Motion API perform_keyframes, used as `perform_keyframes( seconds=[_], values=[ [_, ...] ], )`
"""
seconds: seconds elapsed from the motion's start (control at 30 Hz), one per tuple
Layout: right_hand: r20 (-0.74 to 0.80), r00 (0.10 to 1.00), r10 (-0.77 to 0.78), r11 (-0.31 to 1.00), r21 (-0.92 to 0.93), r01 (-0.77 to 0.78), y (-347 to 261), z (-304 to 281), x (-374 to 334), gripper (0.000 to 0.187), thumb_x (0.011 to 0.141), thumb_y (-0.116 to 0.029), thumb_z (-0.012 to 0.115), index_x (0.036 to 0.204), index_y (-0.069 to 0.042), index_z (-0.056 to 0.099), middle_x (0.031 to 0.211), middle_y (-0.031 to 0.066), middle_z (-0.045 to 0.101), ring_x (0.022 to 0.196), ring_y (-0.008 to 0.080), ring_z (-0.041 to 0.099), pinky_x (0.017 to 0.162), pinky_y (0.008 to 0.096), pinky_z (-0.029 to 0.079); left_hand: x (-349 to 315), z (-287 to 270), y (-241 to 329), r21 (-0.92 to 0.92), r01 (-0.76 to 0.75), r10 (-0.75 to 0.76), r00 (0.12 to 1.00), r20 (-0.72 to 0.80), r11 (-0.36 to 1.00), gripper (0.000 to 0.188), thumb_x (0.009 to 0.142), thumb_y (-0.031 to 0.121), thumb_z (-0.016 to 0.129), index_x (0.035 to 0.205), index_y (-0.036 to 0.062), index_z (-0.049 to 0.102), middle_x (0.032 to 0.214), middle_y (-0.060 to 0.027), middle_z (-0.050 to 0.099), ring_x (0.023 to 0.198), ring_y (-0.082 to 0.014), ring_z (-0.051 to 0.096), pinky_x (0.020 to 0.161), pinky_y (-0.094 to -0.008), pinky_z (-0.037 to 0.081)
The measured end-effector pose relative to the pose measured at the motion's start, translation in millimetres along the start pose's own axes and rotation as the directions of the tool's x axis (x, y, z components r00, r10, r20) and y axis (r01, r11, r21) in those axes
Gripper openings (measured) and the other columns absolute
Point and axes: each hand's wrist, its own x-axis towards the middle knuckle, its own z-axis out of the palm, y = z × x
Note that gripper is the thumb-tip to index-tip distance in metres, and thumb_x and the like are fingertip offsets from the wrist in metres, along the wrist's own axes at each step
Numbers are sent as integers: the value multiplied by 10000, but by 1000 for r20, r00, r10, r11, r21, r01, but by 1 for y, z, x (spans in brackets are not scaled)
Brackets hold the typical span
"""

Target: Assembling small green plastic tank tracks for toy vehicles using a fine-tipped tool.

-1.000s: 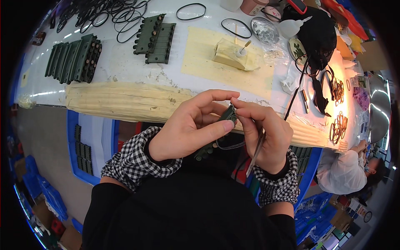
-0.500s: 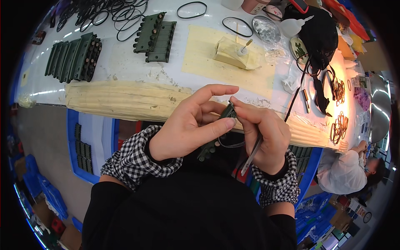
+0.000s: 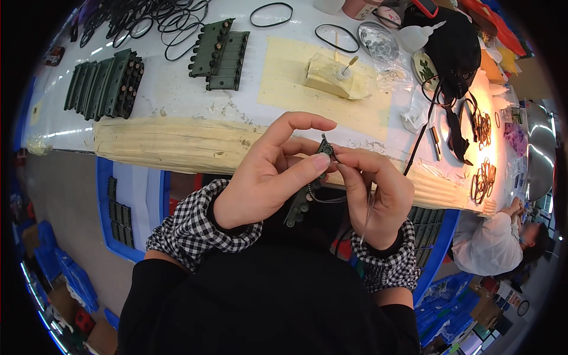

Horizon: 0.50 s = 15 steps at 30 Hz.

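Note:
My left hand point(image 3: 260, 177) grips a dark green model tank chassis point(image 3: 296, 213) with small round wheels along its side. Thumb and fingers close round its upper end, and the lower end hangs below my palm. A thin dark ribbed track band point(image 3: 329, 201) loops from the chassis towards my right hand point(image 3: 378, 183). The right thumb and forefinger pinch close at the chassis's upper end, where the band seems to run; the exact contact is hidden. A slim metal tool point(image 3: 370, 207), perhaps tweezers, is tucked in the same hand and points down towards the wrist.
Green chassis pieces stand in a row point(image 3: 103, 86) and as a pair point(image 3: 219, 56) on the white table. Black bands point(image 3: 272, 15) lie behind. A tape-wrapped block point(image 3: 331, 77) holds a small brush. Blue trays point(image 3: 121, 248) flank me below; a co-worker point(image 3: 491, 242) sits right.
The chassis has tilted more upright between my hands. My right fingers have shifted slightly down along its end, and the tool has turned to point more steeply downwards.

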Motion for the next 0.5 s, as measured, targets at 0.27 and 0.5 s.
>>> perform_keyframes(
  seconds=[0.27, 0.5],
  values=[
    [5, 1000, 5, 999, 32, -6, 3, -1, -3, 60, 834, 29, 642, 893, 29, 633, 891, 121, 698, 689, 169, 686, 598, 243, 540, -1, 0, -1, -37, 1, -1, 1000, -14, 999, 370, 940, 102, 540, 1278, 55, 399, 1012, -94, 621, 986, -130, 603, 854, -248, 471],
    [8, 1000, -17, 996, 91, 17, 1, -2, 3, 92, 836, 59, 625, 925, 38, 636, 869, 117, 668, 650, 148, 661, 557, 225, 523, -1, -5, -3, 6, 53, -54, 995, 85, 999, 383, 934, 100, 529, 1287, 48, 389, 1021, -87, 610, 967, -105, 553, 867, -263, 427]
  ],
)
